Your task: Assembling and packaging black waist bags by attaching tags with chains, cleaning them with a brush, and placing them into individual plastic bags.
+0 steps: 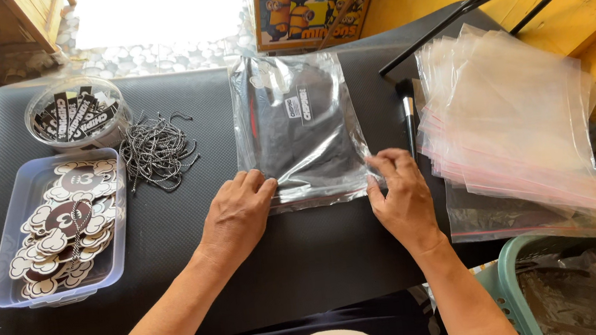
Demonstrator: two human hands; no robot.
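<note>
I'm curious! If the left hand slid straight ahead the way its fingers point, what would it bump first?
Probably the clear bag with dark clothing inside; the left hand already rests its fingertips on the bag's near edge.
</note>
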